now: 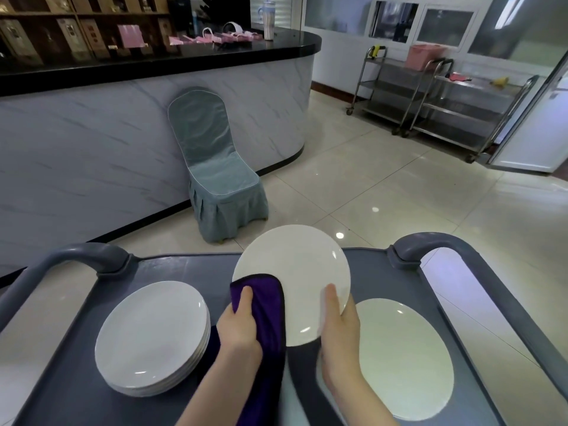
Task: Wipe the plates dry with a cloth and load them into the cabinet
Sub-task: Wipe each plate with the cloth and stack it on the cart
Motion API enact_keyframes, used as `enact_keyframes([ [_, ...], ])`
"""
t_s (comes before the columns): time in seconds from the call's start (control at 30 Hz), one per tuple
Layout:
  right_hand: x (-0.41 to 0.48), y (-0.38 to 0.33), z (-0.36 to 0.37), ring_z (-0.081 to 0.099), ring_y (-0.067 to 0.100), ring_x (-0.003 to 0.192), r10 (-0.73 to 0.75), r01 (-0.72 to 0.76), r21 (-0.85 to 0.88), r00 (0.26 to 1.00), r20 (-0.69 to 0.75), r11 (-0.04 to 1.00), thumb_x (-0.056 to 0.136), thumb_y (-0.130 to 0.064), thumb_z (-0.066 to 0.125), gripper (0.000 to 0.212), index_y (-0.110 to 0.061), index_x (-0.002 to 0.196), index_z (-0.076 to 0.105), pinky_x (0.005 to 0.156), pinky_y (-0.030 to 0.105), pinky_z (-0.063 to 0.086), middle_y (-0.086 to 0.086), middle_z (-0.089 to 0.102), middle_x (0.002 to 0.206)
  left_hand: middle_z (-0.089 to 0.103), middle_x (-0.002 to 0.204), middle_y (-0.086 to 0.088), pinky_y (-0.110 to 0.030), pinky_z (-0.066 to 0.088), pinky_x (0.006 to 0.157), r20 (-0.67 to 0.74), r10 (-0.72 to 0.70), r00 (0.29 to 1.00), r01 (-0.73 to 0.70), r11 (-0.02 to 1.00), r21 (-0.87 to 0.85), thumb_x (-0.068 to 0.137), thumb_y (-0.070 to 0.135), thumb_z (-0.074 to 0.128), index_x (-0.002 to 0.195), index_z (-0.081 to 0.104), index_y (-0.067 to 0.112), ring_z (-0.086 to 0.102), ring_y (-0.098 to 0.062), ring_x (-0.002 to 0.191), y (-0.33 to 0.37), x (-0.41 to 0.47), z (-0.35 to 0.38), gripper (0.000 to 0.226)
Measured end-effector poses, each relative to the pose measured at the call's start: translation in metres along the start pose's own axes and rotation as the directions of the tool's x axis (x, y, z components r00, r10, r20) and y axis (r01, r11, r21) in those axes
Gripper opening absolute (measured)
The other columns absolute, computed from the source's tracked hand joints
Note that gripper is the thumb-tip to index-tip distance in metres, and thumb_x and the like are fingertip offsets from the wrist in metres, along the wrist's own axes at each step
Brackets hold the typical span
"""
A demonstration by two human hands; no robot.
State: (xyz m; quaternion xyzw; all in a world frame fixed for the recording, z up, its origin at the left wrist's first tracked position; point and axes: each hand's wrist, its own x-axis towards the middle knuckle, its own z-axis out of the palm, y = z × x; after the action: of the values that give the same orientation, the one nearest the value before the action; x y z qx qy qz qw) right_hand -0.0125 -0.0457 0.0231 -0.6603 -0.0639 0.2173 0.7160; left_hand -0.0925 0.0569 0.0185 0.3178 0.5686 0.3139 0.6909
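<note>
My right grip [338, 329] pinches the probably slippery, fragile plate [295, 265] by its rim, left grip [239, 327] clutching the soft cloth [266, 298].

No legible text, brand, number or sign; label panels on the boxes [66, 35] in the wooden shelving [92, 14] are too blurred to read.

Soft, even indoor light, brightest by windows [445, 23] upper right. Small white glints on floor [399, 186] tiles and plate [295, 272] (glossy surfaces). Dim, murky shelves [76, 29] upper left. Motion blur smears right hand [339, 330]. Far background slightly soft. Wide-angle bend at edges — door [534, 124] leans, counter [153, 56] bows.
</note>
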Motion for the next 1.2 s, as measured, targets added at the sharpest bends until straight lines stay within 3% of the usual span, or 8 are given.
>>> enact_keyframes([
  [0.13,0.0,-0.016,-0.041,0.036,-0.009,0.138,-0.377,0.499,-0.444,0.863,0.338,0.745,0.087,-0.055,0.066,0.068,-0.041,0.148,0.037,0.109,0.008,0.03,-0.028,0.042,0.151,0.072,0.08,-0.009,-0.031,0.054,0.06,0.088,-0.013,0.996,0.011,1.0,0.018,0.096,0.031,0.062,0.092,0.066,0.007,0.067,-0.025,0.072,0.029,0.02,-0.013,0.025],
  [0.3,0.012,-0.035,-0.065,0.041,0.026,0.144,-0.379,0.903,-0.343,0.232,0.896,-0.259,0.095,-0.05,0.06,0.05,-0.018,0.133,0.064,0.116,0.055,0.031,0.004,0.049,0.151,0.077,0.083,-0.012,-0.033,0.057,0.064,0.211,0.016,0.977,-0.057,0.98,0.192,0.095,0.031,0.064,0.092,0.071,0.005,0.073,-0.025,0.07,0.051,0.031,-0.016,0.028],
  [0.43,0.018,-0.045,-0.056,0.065,0.026,0.119,-0.371,0.894,-0.232,0.081,0.925,-0.383,0.078,0.001,0.068,0.048,-0.016,0.123,0.072,0.093,0.038,0.056,0.004,0.067,0.131,0.076,0.077,-0.011,-0.031,0.055,0.064,0.301,-0.005,0.954,-0.093,0.946,0.311,0.096,0.03,0.062,0.096,0.071,0.003,0.07,-0.024,0.067,0.066,0.023,-0.005,0.028],
  [0.57,0.014,-0.047,-0.05,0.068,0.019,0.114,-0.479,0.931,-0.323,0.209,0.853,-0.17,0.091,-0.017,0.06,0.033,-0.021,0.122,0.072,0.079,0.032,0.061,-0.004,0.068,0.13,0.077,0.093,-0.014,-0.036,0.056,0.075,0.324,-0.105,0.94,0.071,0.991,0.117,0.095,0.029,0.063,0.107,0.068,0.002,0.071,-0.029,0.086,0.073,0.008,0.002,0.029],
  [0.73,-0.007,-0.043,-0.031,0.058,0.0,0.124,-0.344,0.727,-0.373,0.629,0.697,0.576,0.101,-0.033,0.05,0.038,-0.044,0.137,0.055,0.099,0.022,0.048,-0.021,0.062,0.134,0.069,0.069,-0.008,-0.028,0.055,0.055,0.416,-0.049,0.908,0.069,0.997,-0.033,0.082,0.059,0.066,0.087,0.066,0.007,0.065,-0.02,0.057,0.057,-0.02,0.029,0.052],
  [0.83,-0.018,-0.043,-0.019,0.063,-0.005,0.089,-0.276,0.49,-0.275,0.78,0.561,0.827,0.097,-0.049,0.048,0.025,-0.043,0.103,0.071,0.077,0.02,0.05,-0.02,0.072,0.094,0.061,0.133,0.006,-0.034,0.049,0.101,0.464,0.063,0.884,-0.133,0.984,0.119,0.086,0.066,0.052,0.135,0.056,0.017,0.061,-0.016,0.117,0.044,-0.031,0.046,0.069],
  [0.97,-0.02,-0.045,-0.015,0.044,0.004,0.064,-0.189,0.266,-0.158,0.903,0.385,0.951,0.089,-0.061,0.056,0.047,-0.02,0.067,0.055,0.06,0.013,0.039,-0.012,0.056,0.065,0.0,0.161,0.024,-0.035,0.002,0.124,0.581,0.497,0.644,-0.735,0.613,0.291,0.103,0.045,0.034,0.156,0.006,0.034,-0.003,0.002,0.149,0.035,-0.031,0.051,0.061],
  [1.2,-0.005,-0.051,-0.009,0.073,0.02,0.098,0.052,-0.067,0.08,0.983,0.177,0.995,0.097,-0.043,0.057,0.032,-0.02,0.095,0.079,0.089,0.037,0.054,0.005,0.078,0.101,-0.017,0.162,0.021,-0.048,0.0,0.123,0.854,0.444,0.272,-0.957,0.033,0.288,0.098,0.029,0.03,0.155,-0.007,0.033,-0.017,-0.006,0.15,-0.016,-0.033,0.026,0.068],
])
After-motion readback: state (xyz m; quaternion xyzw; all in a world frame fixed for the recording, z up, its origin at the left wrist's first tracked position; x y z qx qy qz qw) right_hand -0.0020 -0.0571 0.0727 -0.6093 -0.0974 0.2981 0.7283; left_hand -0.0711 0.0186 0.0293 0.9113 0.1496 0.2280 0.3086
